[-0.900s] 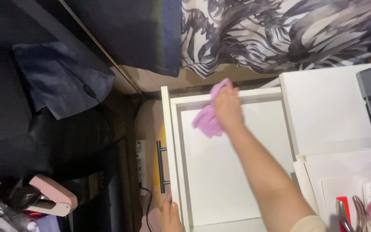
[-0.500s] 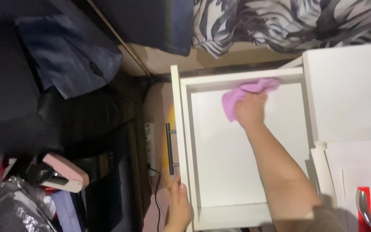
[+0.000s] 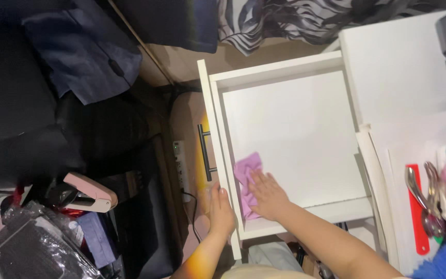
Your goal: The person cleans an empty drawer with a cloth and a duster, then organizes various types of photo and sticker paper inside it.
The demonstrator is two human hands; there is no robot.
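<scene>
In the white drawer (image 3: 285,129), crumpled pink cloth (image 3: 245,175) — right hand (image 3: 267,194) flat, fingers spread, pressing it.

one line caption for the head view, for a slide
Right hand presses pink cloth inside open white drawer; left hand grips its front.

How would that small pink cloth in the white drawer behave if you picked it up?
Probably floppy: the small pink cloth lies creased and bunched under the right hand. Likely light, as it looks thin. It should slide easily over the smooth floor of the white drawer, not roll or tip.
</scene>
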